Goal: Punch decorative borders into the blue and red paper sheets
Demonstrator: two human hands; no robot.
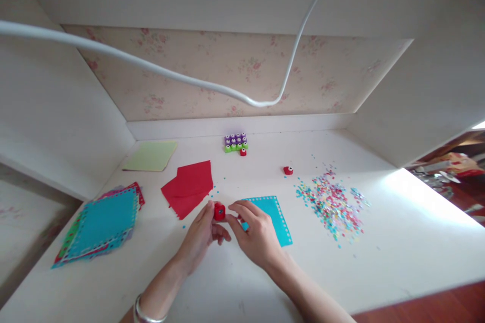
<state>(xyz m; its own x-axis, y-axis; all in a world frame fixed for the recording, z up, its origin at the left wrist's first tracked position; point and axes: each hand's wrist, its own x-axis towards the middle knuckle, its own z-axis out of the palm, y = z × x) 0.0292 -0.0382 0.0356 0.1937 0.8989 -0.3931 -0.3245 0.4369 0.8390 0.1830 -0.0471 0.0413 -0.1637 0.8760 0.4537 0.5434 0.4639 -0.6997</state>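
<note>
A small red craft punch [220,211] is gripped between the thumb and fingers of my left hand [200,232], with its dark-centred face turned up towards me. Close by on the right is my right hand [257,232], its thumb and forefinger bent towards the punch with a small gap between their tips; I see nothing held in them. Partly hidden beneath that hand is a blue paper sheet [275,217], with small holes punched along its top and right edges. Red paper sheets [191,189] overlap just beyond my left hand.
A stack of hole-edged coloured sheets [108,222] lies left, below pale yellow paper [151,155]. Purple and green punches [235,142] stand in rows at the back, a red one [243,152] beside them. Another red punch [288,170] sits near scattered confetti [335,207]. A white cable [197,82] hangs across the view.
</note>
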